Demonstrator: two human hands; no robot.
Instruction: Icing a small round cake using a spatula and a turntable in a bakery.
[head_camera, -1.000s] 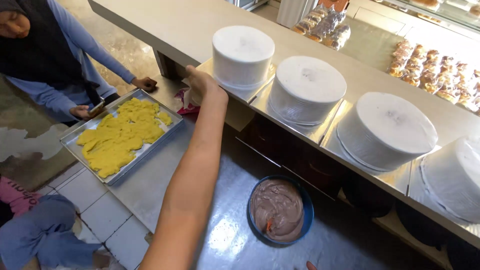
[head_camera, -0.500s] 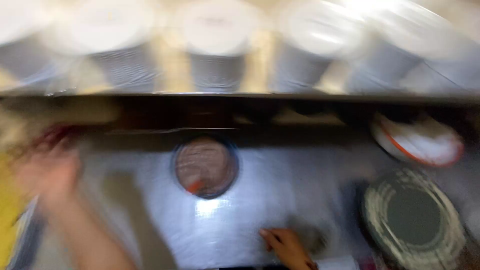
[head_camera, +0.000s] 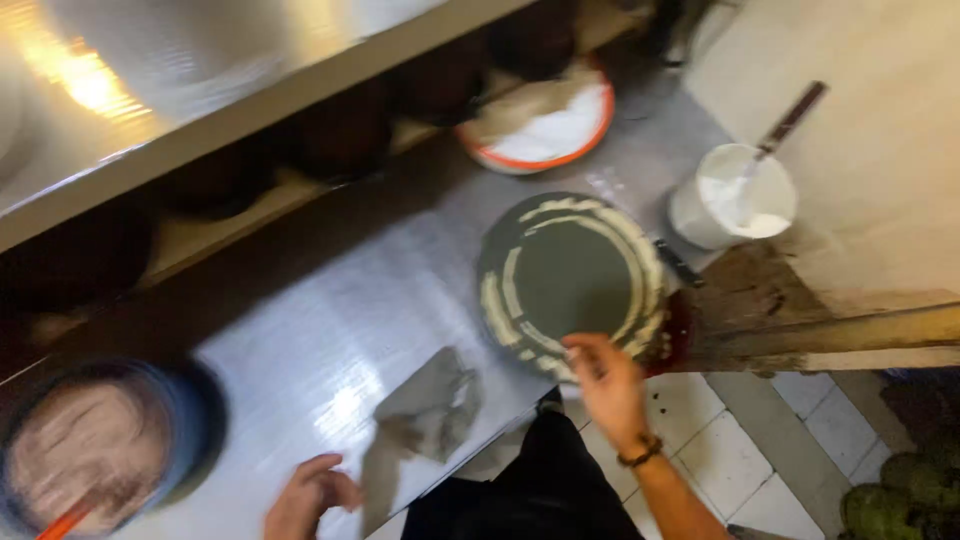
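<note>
Down at the near edge of the steel worktop (head_camera: 300, 300), the right hand (head_camera: 607, 385) rests its loosely spread, empty fingers (head_camera: 583, 345) on the front rim of a round dark turntable streaked with pale cream (head_camera: 570, 270). Beyond those fingertips stands a white bowl with an orange rim (head_camera: 550, 135), tucked partly under the shelf. Off to their right sits a white tub of frosting (head_camera: 732, 197) with a dark-handled tool leaning in it. The left hand (head_camera: 305, 492) lies on the worktop with its fingers curled in, gripping nothing. Just to the right of its knuckles is a crumpled grey cloth (head_camera: 430, 405); whether they touch it is unclear in the blur. To its left stands a blue bowl of brownish cream (head_camera: 95, 445).
</note>
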